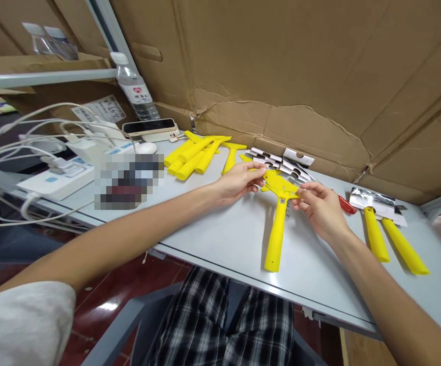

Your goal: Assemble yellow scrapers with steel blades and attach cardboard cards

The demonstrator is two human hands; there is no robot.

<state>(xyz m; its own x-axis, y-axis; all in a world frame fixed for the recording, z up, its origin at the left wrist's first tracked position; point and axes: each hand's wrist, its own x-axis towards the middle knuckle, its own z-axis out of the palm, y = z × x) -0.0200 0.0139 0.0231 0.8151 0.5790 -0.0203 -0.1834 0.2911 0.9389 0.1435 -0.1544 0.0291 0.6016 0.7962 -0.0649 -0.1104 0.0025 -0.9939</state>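
A yellow scraper (277, 223) with a wide head and a long handle is held over the table, its handle pointing toward me. My left hand (239, 183) pinches the left corner of its head. On the other side, the fingers of my right hand (321, 208) close on the head's right end. Small metal pieces, perhaps screws, show beside the handle near my right fingertips. Behind the hands lie several flat white and black packaging pieces (281, 160). To the left is a pile of yellow handles (195, 155), with another yellow scraper (230, 156) beside it.
Two yellow-handled scrapers (391, 239) with covered heads lie at right, near a red tool (346, 203). A power strip (58, 178) with tangled white cables, a phone (149, 127) and a water bottle (136, 89) occupy the left. Cardboard (281, 66) walls the table's back.
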